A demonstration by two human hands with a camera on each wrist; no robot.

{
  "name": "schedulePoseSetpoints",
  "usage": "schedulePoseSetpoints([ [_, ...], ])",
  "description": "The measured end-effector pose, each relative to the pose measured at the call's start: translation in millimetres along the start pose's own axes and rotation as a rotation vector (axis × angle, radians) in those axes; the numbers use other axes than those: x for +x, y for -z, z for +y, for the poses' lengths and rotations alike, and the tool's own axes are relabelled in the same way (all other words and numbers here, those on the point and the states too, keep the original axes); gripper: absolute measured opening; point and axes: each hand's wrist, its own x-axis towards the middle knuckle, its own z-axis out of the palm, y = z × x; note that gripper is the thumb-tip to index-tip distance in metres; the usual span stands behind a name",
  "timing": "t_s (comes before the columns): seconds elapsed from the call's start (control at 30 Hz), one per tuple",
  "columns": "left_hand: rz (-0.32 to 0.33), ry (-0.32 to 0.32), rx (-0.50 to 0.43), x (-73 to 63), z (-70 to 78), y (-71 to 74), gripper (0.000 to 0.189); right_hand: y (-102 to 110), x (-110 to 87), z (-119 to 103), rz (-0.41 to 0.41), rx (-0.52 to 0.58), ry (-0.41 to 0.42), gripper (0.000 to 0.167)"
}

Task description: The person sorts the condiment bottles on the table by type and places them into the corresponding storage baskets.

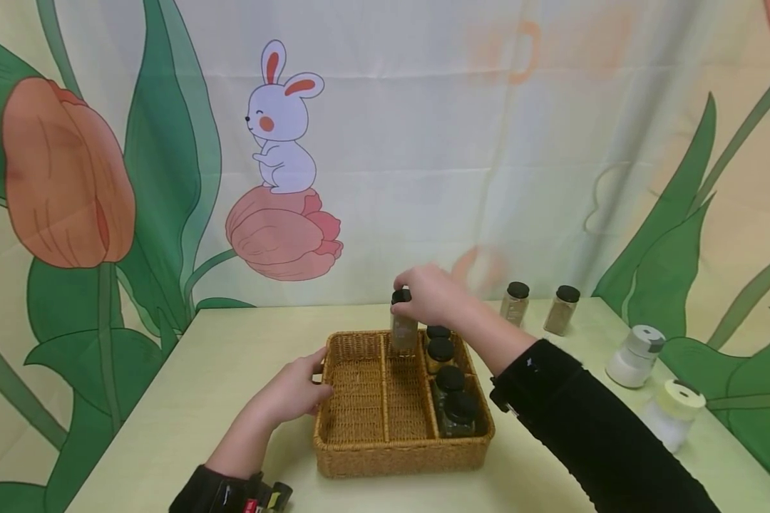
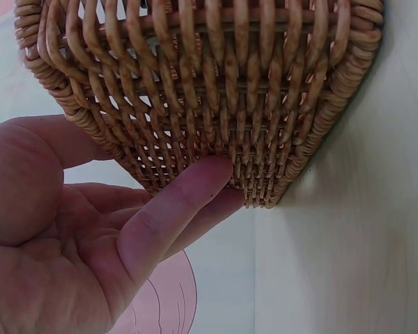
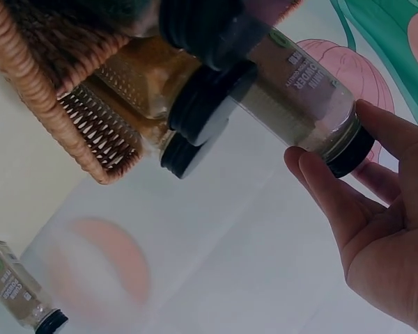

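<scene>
My right hand (image 1: 433,292) pinches the black cap of a spice jar (image 1: 403,331) filled with brownish powder. The jar hangs upright at the far end of the middle compartment of a wicker basket (image 1: 401,459); in the right wrist view its label (image 3: 308,76) reads partly "POWDER". My left hand (image 1: 295,388) holds the basket's left side, its thumb over the rim and its fingers (image 2: 174,209) against the outer wicker wall. Several black-capped jars (image 1: 460,413) stand in the basket's right-hand compartments. The left compartment holds nothing.
Behind the basket to the right stand two black-capped spice jars (image 1: 515,303) (image 1: 561,311). Nearer along the table's (image 1: 231,356) right side are a white jar with a grey-white lid (image 1: 635,356) and one with a yellowish lid (image 1: 674,413). A printed curtain (image 1: 411,142) hangs behind.
</scene>
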Motion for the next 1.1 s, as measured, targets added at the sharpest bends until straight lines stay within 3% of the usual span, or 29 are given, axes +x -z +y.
schedulePoseSetpoints([
  [0.33,-0.003,0.002,0.003,-0.1,-0.1,-0.4,0.078,-18.2,2.7,1.2,-0.047,-0.033,0.0,0.039],
  [0.6,-0.001,0.001,-0.002,-0.4,1.1,-0.2,0.078,-30.0,4.6,0.5,-0.078,-0.059,-0.008,0.034],
  [0.77,-0.002,-0.003,0.006,-0.2,1.3,0.1,0.077,-36.6,5.7,-0.4,-0.101,-0.095,0.0,0.02],
  [1.1,-0.004,-0.001,0.0,-0.7,0.9,0.0,0.077,-45.3,6.3,-1.3,-0.135,-0.117,-0.015,0.019],
])
